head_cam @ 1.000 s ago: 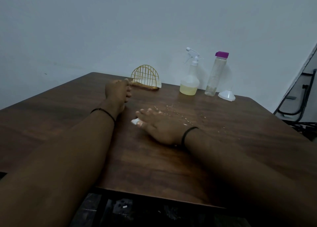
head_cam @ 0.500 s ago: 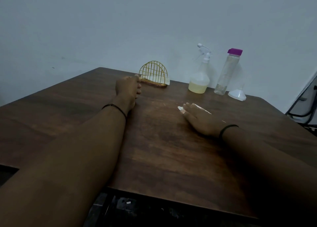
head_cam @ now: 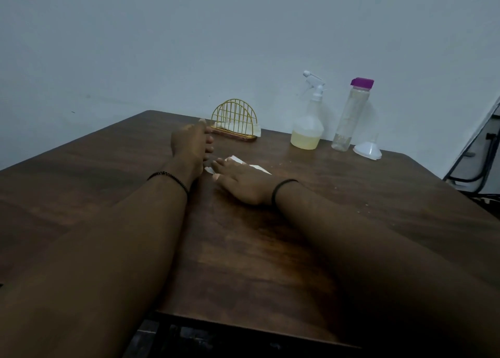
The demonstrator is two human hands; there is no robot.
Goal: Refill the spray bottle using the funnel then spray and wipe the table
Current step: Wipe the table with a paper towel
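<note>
The spray bottle (head_cam: 308, 119) stands upright near the far edge of the tabletop (head_cam: 257, 249), its white trigger head on top and yellowish liquid filling its lower part. Just beside it, toward the far right corner, we see a tall clear bottle (head_cam: 350, 114) with a purple cap, and next to that the white funnel (head_cam: 367, 150) resting wide mouth down, spout up. A yellow wire napkin holder (head_cam: 234, 119) sits along the same far edge, further left, with a little white paper showing at its base.

In the head view our right hand (head_cam: 244, 180) lies flat, palm down, near the middle of the tabletop, its fingers spread and pressed on a white tissue (head_cam: 251, 165) whose corners stick out beyond the fingertips. So that grip is apart, pressing rather than clasping. Our left hand (head_cam: 190, 144) rests on its edge just beside the right, close to the napkin holder; its fingers look loosely curled with nothing in them, though the dim light leaves this uncertain. Each wrist carries a dark band. A few pale specks lie on the wood toward the right edge.
</note>
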